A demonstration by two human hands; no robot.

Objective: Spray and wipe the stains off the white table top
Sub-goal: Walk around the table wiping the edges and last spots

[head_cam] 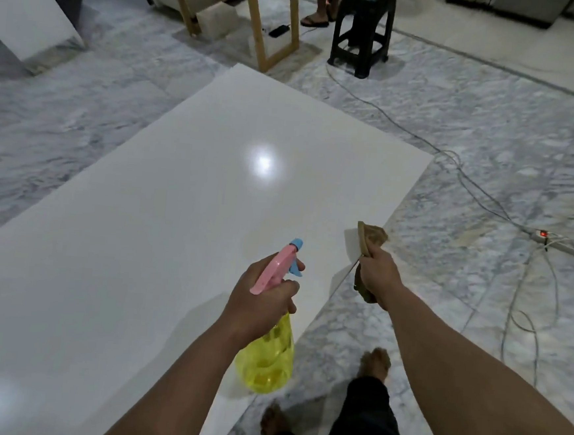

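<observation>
A large white table top (161, 228) fills the middle and left of the view, glossy with a light reflection. A faint yellowish stain (259, 246) shows on it just ahead of the sprayer nozzle. My left hand (262, 301) grips a spray bottle (267, 360) with a yellow body, pink head and blue nozzle, held above the table's right edge and pointing away from me. My right hand (375, 275) is closed on a brown cloth (371, 236), held just beyond the table's right edge.
The marble floor (456, 144) surrounds the table top. A cable runs to a power strip (561, 242) on the right. A black plastic stool (362, 31), a wooden frame (270, 20) and another person's sandalled feet (317, 17) are at the back. My bare feet (375, 363) stand beside the table.
</observation>
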